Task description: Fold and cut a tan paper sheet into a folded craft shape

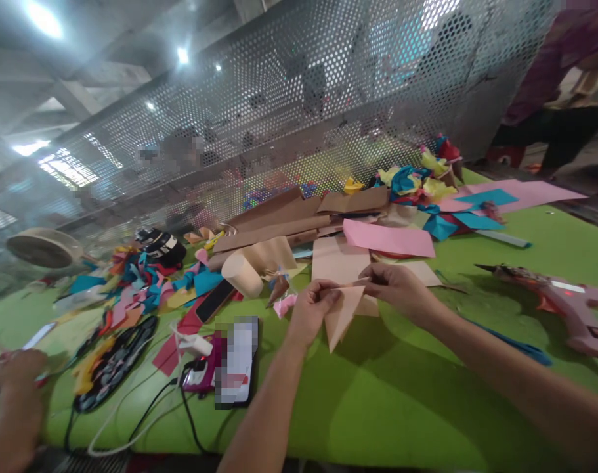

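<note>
Near the middle of the green table, a folded tan paper (344,315) hangs between my two hands, its point turned down. My left hand (314,307) pinches its left edge, fingers closed. On the other side, my right hand (394,289) is closed on the paper's upper right part. Just behind lie flat tan sheets (335,259) and a pink sheet (390,238). A cream roll (241,276) and a small pink piece in clear wrap (285,305) are left of my hands.
A pink glue gun (574,309) lies at the right. A phone (239,361), a purple power strip (207,368) and cables are at the left. Coloured paper scraps (155,289) and brown card (279,220) line the back. Another person's hand (20,371) is far left.
</note>
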`<action>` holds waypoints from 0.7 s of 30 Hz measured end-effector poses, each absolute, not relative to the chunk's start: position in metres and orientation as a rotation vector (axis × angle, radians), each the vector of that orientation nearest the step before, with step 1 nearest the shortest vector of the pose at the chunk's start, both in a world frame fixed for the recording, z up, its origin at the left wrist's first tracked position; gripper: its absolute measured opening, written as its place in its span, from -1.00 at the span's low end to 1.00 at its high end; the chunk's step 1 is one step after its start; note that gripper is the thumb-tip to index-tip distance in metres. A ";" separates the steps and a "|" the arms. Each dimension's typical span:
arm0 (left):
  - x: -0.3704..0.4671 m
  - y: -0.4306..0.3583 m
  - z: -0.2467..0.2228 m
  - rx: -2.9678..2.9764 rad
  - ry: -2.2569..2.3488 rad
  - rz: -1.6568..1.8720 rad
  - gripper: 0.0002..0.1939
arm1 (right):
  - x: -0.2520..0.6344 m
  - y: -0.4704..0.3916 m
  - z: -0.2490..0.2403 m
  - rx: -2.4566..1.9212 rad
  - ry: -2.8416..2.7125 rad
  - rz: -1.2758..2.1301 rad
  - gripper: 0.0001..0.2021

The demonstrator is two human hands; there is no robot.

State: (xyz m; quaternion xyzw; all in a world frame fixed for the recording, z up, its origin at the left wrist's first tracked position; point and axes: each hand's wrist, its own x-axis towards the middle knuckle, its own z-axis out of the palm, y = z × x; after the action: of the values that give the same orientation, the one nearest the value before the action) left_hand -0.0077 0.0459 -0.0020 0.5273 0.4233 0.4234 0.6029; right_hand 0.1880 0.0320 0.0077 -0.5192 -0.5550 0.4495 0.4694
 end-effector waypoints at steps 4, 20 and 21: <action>-0.007 0.045 -0.002 1.190 1.005 0.991 -0.60 | 0.187 0.032 0.007 -1.264 -1.367 1.096 -0.73; -0.001 0.044 -0.005 1.095 1.030 0.998 -0.54 | 0.185 0.028 0.008 -1.264 -1.358 1.109 -0.80; -0.001 0.044 -0.006 1.091 1.036 0.996 -0.56 | 0.186 0.028 0.008 -1.271 -1.366 1.106 -0.80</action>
State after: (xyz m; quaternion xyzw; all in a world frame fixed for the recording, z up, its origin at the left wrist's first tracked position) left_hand -0.0012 0.0443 -0.0058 0.4744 0.4504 0.4332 0.6200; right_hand 0.1856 0.0282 0.0080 -0.5182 -0.5567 0.4506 0.4674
